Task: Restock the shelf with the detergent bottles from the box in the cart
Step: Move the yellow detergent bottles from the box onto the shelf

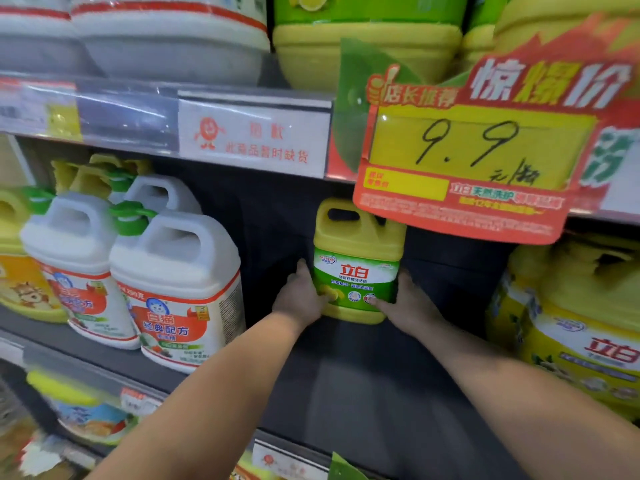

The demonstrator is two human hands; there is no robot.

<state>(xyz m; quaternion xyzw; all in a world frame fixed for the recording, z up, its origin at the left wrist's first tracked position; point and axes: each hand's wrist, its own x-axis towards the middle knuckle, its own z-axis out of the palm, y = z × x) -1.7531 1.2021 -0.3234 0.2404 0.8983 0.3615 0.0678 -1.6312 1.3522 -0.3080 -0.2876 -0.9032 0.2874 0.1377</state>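
Yellow 立白 detergent bottle upright on dark shelf, clamped between left hand and right hand. Contents unseen. Price sign: 9.9.

A yellow detergent bottle is seen with a green and white label, on which red characters and pale lemon shapes are printed. The shelf beneath it is coloured dark grey. To the left, white jugs are topped with green caps and banded with red and white labels carrying blue characters. A red promotional sign is marked with a yellow panel, black handwritten numerals, and white and yellow characters. A white shelf tag is printed in red. Further yellow bottles with white and red labels are shown at right.
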